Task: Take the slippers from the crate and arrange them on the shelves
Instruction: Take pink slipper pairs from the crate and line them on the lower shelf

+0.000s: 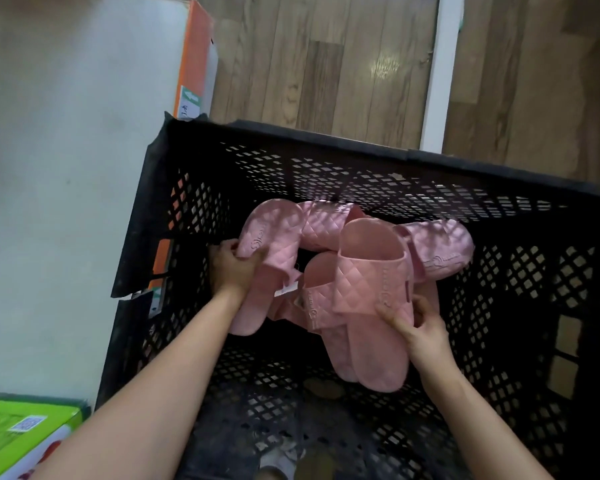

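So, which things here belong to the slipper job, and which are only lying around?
For the job: pink slippers, black crate, left hand and right hand, each gripping a slipper.
Just lying about: orange box beside the crate, green box at lower left.

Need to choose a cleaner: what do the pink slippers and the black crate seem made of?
Pink slippers: probably moulded foam or soft rubbery plastic, faint sheen; the quilted diamond pattern is embossed. Black crate: rigid moulded plastic, dull and dusty-looking; its walls are a lattice of diamond holes.
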{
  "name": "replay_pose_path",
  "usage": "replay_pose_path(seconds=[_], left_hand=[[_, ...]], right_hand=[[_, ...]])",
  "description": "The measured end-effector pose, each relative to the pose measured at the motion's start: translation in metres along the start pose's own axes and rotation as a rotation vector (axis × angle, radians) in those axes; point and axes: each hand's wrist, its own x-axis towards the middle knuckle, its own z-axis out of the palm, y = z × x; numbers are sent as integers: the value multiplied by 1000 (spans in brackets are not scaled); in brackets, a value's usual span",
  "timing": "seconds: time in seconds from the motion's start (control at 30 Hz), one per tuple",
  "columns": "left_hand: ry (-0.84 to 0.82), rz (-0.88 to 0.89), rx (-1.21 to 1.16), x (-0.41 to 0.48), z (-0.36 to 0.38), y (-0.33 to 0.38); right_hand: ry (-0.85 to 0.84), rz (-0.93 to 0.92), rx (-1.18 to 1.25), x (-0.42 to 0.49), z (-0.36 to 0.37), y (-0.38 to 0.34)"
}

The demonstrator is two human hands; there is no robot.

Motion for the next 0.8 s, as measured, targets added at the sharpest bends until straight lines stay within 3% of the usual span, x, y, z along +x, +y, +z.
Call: replay_pose_path(seconds=[0.4, 0.8], left_hand=[[-151, -174, -260, -49, -6, 3], [-300, -54, -313, -165, -80, 46]], right_hand=[[18, 0, -25, -15, -3, -9], [15, 14, 9, -99, -47, -77]])
